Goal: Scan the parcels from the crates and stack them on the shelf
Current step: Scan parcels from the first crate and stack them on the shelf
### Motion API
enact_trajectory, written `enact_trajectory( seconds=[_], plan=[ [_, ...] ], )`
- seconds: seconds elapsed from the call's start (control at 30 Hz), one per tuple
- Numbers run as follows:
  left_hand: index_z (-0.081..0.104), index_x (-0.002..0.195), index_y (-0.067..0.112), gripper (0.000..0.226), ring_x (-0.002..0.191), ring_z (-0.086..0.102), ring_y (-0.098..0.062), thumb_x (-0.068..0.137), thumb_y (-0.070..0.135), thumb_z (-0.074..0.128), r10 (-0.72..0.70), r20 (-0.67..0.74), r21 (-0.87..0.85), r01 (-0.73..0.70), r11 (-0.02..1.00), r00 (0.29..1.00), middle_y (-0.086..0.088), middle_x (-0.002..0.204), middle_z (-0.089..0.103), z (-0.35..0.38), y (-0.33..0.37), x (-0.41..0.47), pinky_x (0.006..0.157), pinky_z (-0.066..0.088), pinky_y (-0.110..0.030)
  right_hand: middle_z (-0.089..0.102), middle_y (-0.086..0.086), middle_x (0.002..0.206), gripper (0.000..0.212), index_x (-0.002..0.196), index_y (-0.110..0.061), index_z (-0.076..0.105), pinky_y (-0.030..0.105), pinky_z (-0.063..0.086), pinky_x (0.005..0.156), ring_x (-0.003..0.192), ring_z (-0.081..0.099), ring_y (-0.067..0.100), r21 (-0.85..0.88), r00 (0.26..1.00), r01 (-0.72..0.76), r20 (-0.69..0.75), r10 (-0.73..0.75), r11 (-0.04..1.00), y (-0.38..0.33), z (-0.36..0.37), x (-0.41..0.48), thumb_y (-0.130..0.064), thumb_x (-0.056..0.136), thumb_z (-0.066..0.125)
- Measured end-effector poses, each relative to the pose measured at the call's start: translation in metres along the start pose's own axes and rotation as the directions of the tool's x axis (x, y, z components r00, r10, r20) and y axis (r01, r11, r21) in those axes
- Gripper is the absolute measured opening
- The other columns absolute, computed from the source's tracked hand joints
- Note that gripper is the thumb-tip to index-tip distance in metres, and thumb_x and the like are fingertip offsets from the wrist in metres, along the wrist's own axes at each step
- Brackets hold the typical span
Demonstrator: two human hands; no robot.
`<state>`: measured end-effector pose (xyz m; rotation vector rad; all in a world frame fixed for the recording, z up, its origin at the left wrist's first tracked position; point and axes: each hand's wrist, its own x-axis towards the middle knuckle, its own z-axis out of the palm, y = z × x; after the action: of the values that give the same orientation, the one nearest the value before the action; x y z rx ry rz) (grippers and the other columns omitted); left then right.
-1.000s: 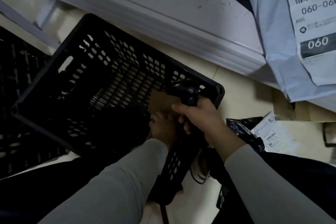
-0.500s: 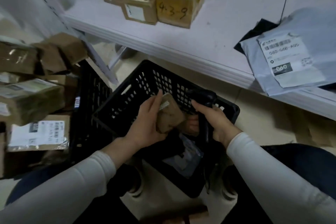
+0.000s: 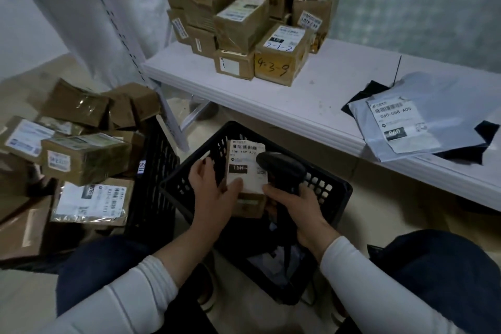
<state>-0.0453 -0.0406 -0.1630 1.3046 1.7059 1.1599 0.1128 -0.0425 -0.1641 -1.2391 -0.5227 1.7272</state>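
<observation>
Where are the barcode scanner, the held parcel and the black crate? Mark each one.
barcode scanner (image 3: 282, 168), head view, its dark head.
held parcel (image 3: 245, 157), head view, its white label.
black crate (image 3: 336, 184), head view, its far rim.

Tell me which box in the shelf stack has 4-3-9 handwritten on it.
The front box at the stack's lower right corner, standing directly on the shelf. Its yellowish front face carries 4-3-9 in marker; no neighbouring box shows that.

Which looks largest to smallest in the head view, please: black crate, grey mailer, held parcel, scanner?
Largest first: black crate; grey mailer; held parcel; scanner, though the right hand hides its handle.
</observation>
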Motion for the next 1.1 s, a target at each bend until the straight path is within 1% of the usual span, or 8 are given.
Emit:
enact_trajectory(
  seconds=[0.1,0.33,0.5,0.57,0.67,0.87,1.0,1.1],
  plan=[
    [0.066,0.117,0.009,0.031,0.106,0.064,-0.028,0.086,0.011,0.066,-0.276,0.208,-0.383,0.338,0.86,0.938,-0.014,0.121,0.064,-0.007,0.01,0.0,0.088,0.053,-0.036,0.072,0.022,0.103,0.044,0.116,0.004,0.061,0.049,0.057,0.083,0.092,0.071,0.036,-0.028,0.999,0.038,-0.021,-0.039,0.999,-0.001,0.0,-0.004,0.001,0.075,0.076],
    [0.054,0.112,0.032,0.032,0.098,0.061,-0.021,0.086,0.016,0.064,-0.423,0.39,-0.336,0.554,0.762,0.818,-0.003,0.113,0.063,-0.02,0.023,0.015,0.068,0.049,-0.033,0.075,0.014,0.089,0.031,0.106,0.0,0.066,0.036,0.061,0.07,0.077,0.073,0.027,-0.063,0.992,0.126,-0.017,-0.127,0.99,-0.01,0.002,-0.015,0.003,0.076,0.075],
    [0.034,0.137,0.02,0.076,0.101,0.063,-0.025,0.075,0.002,0.074,-0.383,0.256,-0.382,0.457,0.803,0.887,-0.008,0.119,0.06,-0.027,0.018,0.028,0.083,0.054,-0.042,0.072,0.005,0.078,0.014,0.096,-0.009,0.069,0.035,0.055,0.068,0.072,0.068,0.022,-0.137,0.971,0.235,0.072,-0.226,0.962,-0.027,0.012,-0.021,-0.01,0.082,0.074],
    [0.021,0.145,0.023,0.106,0.106,0.062,-0.03,0.062,0.011,0.086,-0.363,0.217,-0.371,0.42,0.828,0.906,-0.011,0.123,0.06,-0.031,0.017,0.036,0.095,0.049,-0.05,0.062,0.009,0.067,0.011,0.091,-0.006,0.065,0.033,0.049,0.054,0.055,0.057,0.022,-0.138,0.966,0.245,0.122,-0.229,0.96,-0.036,0.018,-0.029,-0.015,0.086,0.071],
    [0.023,0.147,0.029,0.135,0.105,0.064,-0.03,0.033,0.034,0.095,-0.344,0.169,-0.291,0.38,0.878,0.924,-0.011,0.124,0.061,-0.035,0.016,0.046,0.094,0.05,-0.051,0.057,0.014,0.06,0.019,0.087,-0.002,0.06,0.029,0.042,0.046,0.042,0.048,0.022,-0.142,0.968,0.211,0.17,-0.186,0.967,-0.048,0.025,-0.038,-0.02,0.089,0.068],
    [0.031,0.144,0.016,0.109,0.101,0.063,-0.022,0.052,0.024,0.09,-0.272,0.075,-0.214,0.281,0.936,0.959,-0.005,0.115,0.061,-0.033,0.02,0.048,0.089,0.053,-0.042,0.055,0.011,0.052,0.025,0.071,-0.003,0.057,0.024,0.037,0.039,0.037,0.044,0.019,-0.11,0.975,0.177,0.157,-0.159,0.978,-0.066,0.032,-0.045,-0.019,0.088,0.067],
    [0.035,0.14,0.014,0.103,0.099,0.062,-0.02,0.05,0.024,0.086,-0.238,0.037,-0.211,0.24,0.947,0.971,-0.003,0.113,0.06,-0.03,0.023,0.047,0.086,0.053,-0.038,0.054,0.01,0.052,0.024,0.074,-0.003,0.056,0.022,0.036,0.039,0.036,0.043,0.018,-0.106,0.978,0.177,0.131,-0.162,0.978,-0.075,0.031,-0.046,-0.019,0.089,0.067],
    [0.04,0.13,0.015,0.08,0.093,0.061,-0.016,0.065,0.011,0.085,-0.232,0.035,-0.198,0.235,0.952,0.972,0.002,0.104,0.059,-0.029,0.026,0.048,0.082,0.052,-0.036,0.054,0.01,0.052,0.023,0.076,-0.004,0.056,0.022,0.036,0.039,0.036,0.044,0.018,-0.111,0.982,0.154,0.126,-0.14,0.982,-0.077,0.03,-0.047,-0.02,0.088,0.068]
  ],
)
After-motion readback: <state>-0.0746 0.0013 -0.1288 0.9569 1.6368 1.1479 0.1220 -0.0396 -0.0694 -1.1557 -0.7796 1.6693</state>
